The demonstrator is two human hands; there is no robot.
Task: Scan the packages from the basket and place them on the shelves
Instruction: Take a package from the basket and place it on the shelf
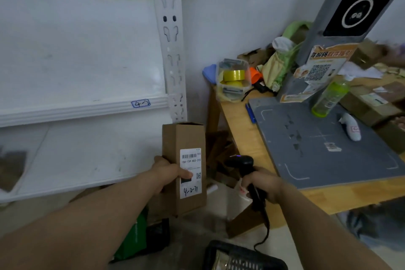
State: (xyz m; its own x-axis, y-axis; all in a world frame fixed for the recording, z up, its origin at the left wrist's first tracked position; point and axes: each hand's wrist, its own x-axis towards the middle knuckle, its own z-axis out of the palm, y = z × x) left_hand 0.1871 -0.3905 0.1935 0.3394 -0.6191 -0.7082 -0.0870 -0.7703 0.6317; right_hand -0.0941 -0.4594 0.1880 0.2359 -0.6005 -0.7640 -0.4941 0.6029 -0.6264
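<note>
My left hand [168, 173] grips a tall brown cardboard package [188, 138], held upright in front of the white shelf unit. Its white label faces me, with a barcode and the handwritten mark 4-2-71, and my thumb lies across the label. My right hand [263, 184] holds a black handheld barcode scanner [243, 163] by its handle, head pointing left toward the package; a small violet light shows on top. The black basket [221, 252] is at the bottom edge below my hands. The white shelf [83, 109] tagged 4-2 is to the upper left, another shelf board [83, 160] beneath it.
A wooden table [236, 120] on the right carries a grey scanning stand and mat [324, 142], a green bottle [331, 96], a clear tub of tape rolls [233, 79] and brown boxes [370, 103]. Green and black bags [140, 237] lie on the floor under the shelf.
</note>
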